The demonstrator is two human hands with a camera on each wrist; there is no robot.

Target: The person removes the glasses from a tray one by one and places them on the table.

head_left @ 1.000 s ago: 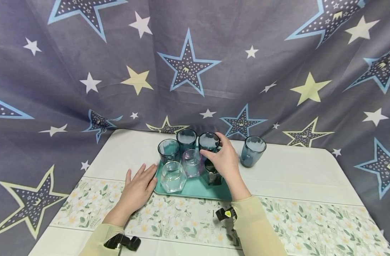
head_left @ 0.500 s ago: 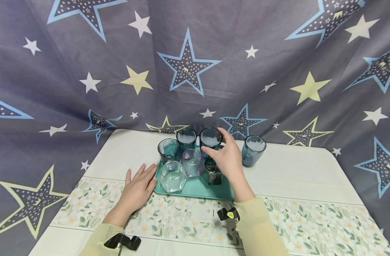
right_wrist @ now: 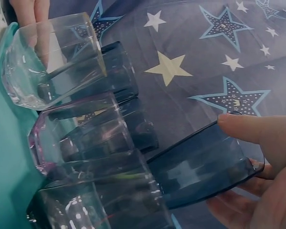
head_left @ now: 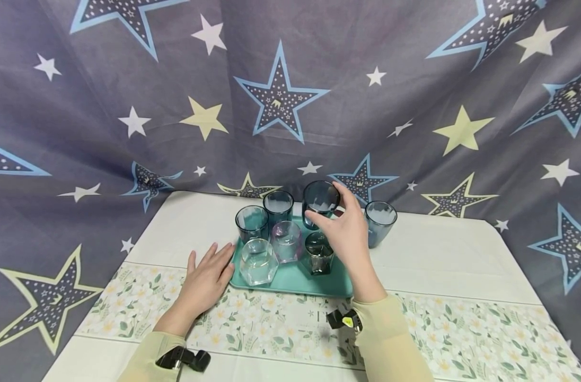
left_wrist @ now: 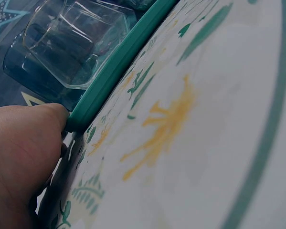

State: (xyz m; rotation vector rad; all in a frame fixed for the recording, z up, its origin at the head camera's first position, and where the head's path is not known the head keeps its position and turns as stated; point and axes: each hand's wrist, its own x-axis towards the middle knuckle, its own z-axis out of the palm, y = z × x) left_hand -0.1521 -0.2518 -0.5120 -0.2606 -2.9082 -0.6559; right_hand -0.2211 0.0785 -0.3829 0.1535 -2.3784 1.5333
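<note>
My right hand [head_left: 348,233] grips a blue drinking glass [head_left: 319,199] near its rim, thumb on the near side and fingers on the far side. That glass is raised a little over the back right part of a green tray [head_left: 295,286]. On the tray stand a clear glass [head_left: 258,265], a pink-tinted glass [head_left: 286,244], a dark grey glass [head_left: 320,261] and two blue glasses at the back left. My left hand [head_left: 202,281] lies beside the tray with fingers extended, touching its left edge. The left wrist view shows the thumb [left_wrist: 52,114] at the tray's corner.
Another blue glass [head_left: 380,225] stands on the table to the right of the tray, just behind my right hand. A white table with a floral strip [head_left: 481,334] lies beneath. A grey star-patterned curtain [head_left: 348,106] hangs along the table's back edge.
My right hand has lifted the blue glass up and slightly to the right, away from the other blue glasses. My left hand has stayed at the tray's left edge.
</note>
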